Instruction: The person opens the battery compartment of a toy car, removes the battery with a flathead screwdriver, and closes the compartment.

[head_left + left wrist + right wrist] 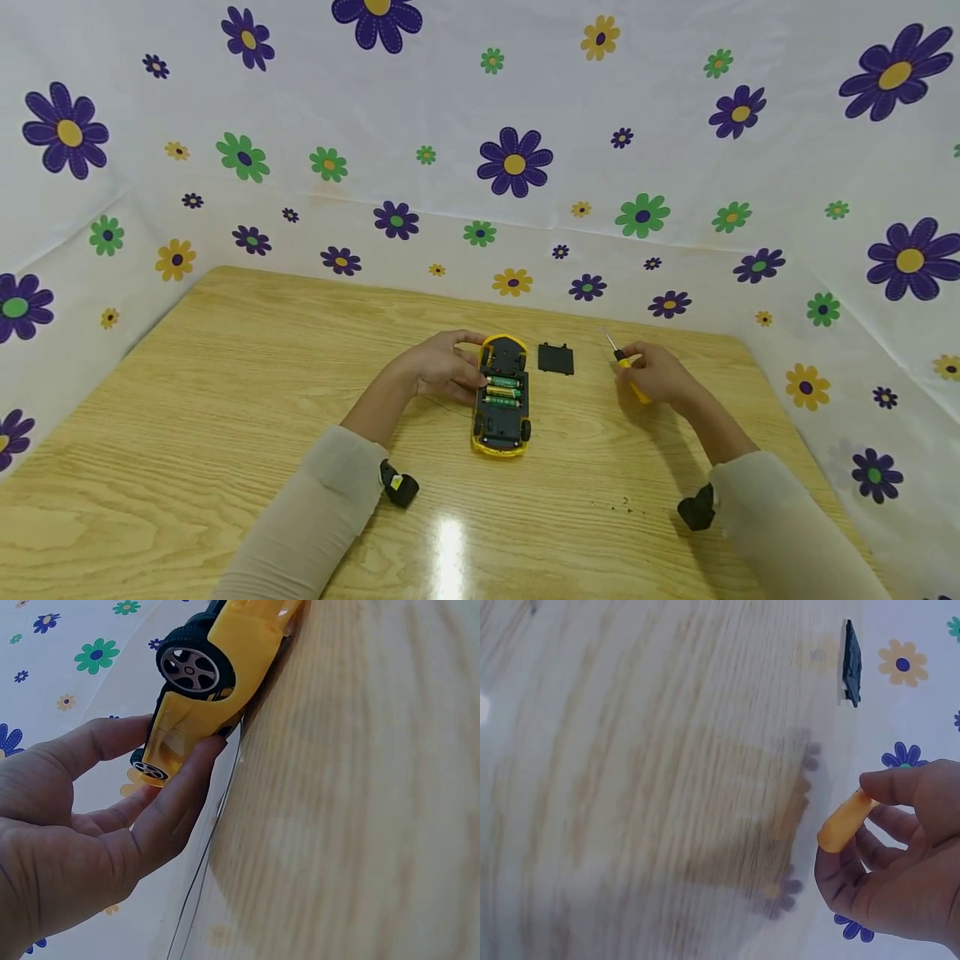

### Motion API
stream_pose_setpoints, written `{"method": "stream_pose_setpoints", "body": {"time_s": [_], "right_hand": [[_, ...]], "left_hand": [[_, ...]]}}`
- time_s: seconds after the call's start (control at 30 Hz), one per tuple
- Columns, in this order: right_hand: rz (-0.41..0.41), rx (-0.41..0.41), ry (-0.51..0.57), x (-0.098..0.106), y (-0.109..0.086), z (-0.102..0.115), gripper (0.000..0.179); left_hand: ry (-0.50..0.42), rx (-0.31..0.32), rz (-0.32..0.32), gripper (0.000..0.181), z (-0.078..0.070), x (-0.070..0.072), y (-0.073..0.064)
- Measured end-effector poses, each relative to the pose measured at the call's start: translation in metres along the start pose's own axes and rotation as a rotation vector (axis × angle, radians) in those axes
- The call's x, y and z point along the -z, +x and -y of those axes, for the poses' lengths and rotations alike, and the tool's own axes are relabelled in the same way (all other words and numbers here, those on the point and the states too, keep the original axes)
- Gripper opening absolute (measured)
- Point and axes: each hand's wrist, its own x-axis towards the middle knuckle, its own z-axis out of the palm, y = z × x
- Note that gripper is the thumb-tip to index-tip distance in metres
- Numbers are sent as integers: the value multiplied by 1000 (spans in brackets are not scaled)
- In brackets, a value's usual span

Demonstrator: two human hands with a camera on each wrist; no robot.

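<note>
A yellow toy car [502,427] lies upside down on the table, its black underside facing up. Green batteries [502,392] sit side by side in its uncovered compartment. My left hand [444,367] grips the car along its left side, thumb at the edge near the batteries; the left wrist view shows the fingers around the yellow body [225,682]. In my right hand [656,372] is a screwdriver with a yellow handle [845,823], its thin shaft [610,340] pointing away from me. Between car and screwdriver lies the black battery cover [556,359].
Several tiny dark bits, apparently screws [626,505], lie on the wooden table [247,400] at the front right. A white flower-print cloth [420,108] stands behind the table and along both sides.
</note>
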Motion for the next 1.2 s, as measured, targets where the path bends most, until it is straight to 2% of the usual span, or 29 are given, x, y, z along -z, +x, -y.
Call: {"method": "stream_pose_setpoints", "body": {"time_s": [0.27, 0.47, 0.8, 1.03, 1.2], "right_hand": [[-22, 133, -34, 1, -3, 4, 34], [-55, 193, -64, -3, -3, 9, 34], [-224, 278, -186, -14, -6, 27, 33], [-277, 380, -310, -23, -8, 33, 26], [-302, 394, -397, -29, -13, 40, 22]], "left_hand": [[8, 0, -2, 81, -1, -1, 0], [13, -1, -2, 80, -1, 0, 2], [13, 6, 2, 81, -3, -1, -1], [9, 7, 2, 81, -2, 0, -1], [9, 7, 3, 80, -2, 0, -1]]}}
